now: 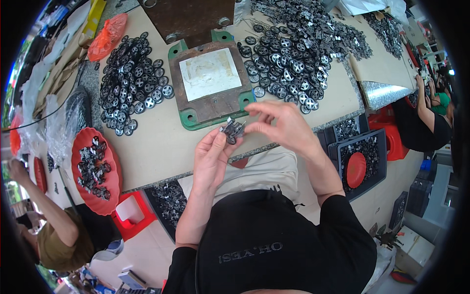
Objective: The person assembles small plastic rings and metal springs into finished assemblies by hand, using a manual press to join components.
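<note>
Above the table's near edge, the left hand (211, 154) has thumb and fingers closed around a small, dark-grey, angular part (232, 131), gripping its lower end. The right hand (289, 128) is half open, thumb and forefinger beside the part's right edge; whether they pinch anything I cannot tell. The part looks light, stiff and hard-edged, likely best held by its solid sides, sparing the thin projections. Beyond sits a green-cornered, brown metal plate (199, 109), flanked by piles of round black-and-silver wheels (289, 63); farther right lie heaped dark angular pieces (320, 29).
</note>
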`<state>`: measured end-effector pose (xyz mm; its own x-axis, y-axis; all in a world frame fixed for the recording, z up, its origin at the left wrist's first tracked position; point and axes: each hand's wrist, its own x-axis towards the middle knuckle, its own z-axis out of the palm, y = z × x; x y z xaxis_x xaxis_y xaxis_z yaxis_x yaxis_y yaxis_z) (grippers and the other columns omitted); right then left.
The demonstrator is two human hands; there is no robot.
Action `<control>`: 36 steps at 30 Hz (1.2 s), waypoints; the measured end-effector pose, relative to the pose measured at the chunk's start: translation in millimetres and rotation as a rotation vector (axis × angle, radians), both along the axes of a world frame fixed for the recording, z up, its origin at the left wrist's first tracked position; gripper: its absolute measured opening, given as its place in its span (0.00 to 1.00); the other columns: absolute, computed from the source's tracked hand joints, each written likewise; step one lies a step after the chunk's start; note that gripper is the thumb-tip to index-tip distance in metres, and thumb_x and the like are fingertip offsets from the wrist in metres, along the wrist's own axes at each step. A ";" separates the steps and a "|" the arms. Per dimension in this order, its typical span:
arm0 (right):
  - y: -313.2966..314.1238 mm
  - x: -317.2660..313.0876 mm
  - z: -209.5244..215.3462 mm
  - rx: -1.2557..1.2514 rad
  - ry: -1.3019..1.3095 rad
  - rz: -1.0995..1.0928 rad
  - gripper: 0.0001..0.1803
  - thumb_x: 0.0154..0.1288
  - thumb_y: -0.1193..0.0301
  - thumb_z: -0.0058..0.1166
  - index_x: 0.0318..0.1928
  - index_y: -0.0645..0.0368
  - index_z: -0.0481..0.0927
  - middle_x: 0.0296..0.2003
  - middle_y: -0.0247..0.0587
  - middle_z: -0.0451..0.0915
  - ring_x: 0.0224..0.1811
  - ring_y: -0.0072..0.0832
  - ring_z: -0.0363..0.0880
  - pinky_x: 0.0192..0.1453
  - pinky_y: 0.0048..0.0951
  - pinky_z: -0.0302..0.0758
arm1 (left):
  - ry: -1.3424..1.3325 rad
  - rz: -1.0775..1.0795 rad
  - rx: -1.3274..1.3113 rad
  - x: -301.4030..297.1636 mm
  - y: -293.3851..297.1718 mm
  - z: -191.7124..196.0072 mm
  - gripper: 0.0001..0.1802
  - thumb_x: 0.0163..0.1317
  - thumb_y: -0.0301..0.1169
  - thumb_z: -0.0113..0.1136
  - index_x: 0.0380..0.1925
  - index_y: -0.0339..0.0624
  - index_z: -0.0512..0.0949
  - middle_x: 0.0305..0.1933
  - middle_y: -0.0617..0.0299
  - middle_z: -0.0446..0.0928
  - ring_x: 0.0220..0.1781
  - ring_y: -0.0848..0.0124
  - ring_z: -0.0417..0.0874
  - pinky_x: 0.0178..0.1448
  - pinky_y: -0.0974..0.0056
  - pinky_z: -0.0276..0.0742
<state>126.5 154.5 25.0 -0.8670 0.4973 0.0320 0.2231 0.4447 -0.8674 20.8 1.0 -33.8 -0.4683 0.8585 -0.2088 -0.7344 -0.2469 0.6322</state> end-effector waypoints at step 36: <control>12.6 3.2 -26.4 -0.660 0.164 0.282 0.16 0.64 0.73 0.46 0.53 0.62 0.72 0.43 0.35 0.76 0.37 0.17 0.71 0.45 0.20 0.69 | 0.012 -0.057 0.007 -1.6 -3.3 8.3 0.15 0.63 0.27 0.49 0.48 0.32 0.70 0.47 0.51 0.74 0.44 0.62 0.79 0.48 0.66 0.79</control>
<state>129.7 167.1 -1.4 -0.9745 0.2170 -0.0567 0.0218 -0.1599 -0.9869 19.2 -2.3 -25.6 -0.4208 0.8854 -0.1974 -0.7398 -0.2089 0.6396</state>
